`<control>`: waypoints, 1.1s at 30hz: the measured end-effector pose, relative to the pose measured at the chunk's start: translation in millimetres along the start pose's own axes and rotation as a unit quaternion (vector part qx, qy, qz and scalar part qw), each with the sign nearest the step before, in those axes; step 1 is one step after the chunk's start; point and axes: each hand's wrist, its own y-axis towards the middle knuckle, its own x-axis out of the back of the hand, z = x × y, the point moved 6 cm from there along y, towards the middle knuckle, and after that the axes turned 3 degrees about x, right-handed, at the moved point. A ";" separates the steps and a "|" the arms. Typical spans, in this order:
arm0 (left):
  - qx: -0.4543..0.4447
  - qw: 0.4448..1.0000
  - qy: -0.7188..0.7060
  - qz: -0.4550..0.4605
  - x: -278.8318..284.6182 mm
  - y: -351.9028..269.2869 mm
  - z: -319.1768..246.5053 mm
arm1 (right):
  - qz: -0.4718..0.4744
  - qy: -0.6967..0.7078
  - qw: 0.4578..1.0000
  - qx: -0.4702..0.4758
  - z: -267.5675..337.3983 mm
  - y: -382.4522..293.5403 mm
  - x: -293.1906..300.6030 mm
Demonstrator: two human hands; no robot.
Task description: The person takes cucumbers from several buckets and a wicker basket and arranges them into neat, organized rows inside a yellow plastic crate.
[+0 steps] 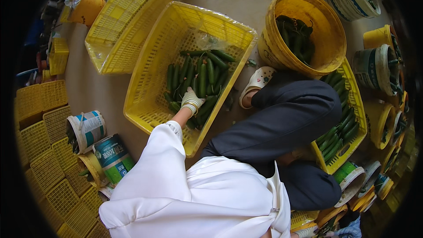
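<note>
My left hand, in a striped white and yellow glove, rests on green cucumbers in a yellow plastic crate. Its fingers and thumb touch the cucumbers at the pile's near side, and whatever lies under the palm is hidden. Most of the cucumbers lie side by side in rows, while a few sit crosswise at the top. Clear plastic film lines part of the crate. At the bottom edge, my right hand, in a similar glove, shows only in part, close to some buckets; its fingers cannot be made out.
Beside my knee, a large yellow bucket holds dark green cucumbers. Another yellow crate with cucumbers stands at my right. Film-wrapped crates are at upper left, stacked crates at lower left. Several buckets line the right side. A blue patterned cloth shows below.
</note>
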 end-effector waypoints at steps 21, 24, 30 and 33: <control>0.004 0.834 -0.541 0.111 5.6 6.5 -18.5 | 0.070 -0.029 0.996 0.039 9.7 -36.5 -28.1; -0.058 0.739 -0.664 0.097 12.8 -12.8 5.1 | 0.123 0.031 0.990 0.068 35.6 -49.1 -58.5; -0.337 0.744 -0.549 0.176 121.3 -190.0 -75.1 | 0.169 0.112 0.953 0.224 159.9 -71.2 -120.1; -0.418 0.716 -0.440 0.345 133.1 -278.2 -138.6 | 0.205 0.105 0.887 0.400 242.9 -80.3 -151.9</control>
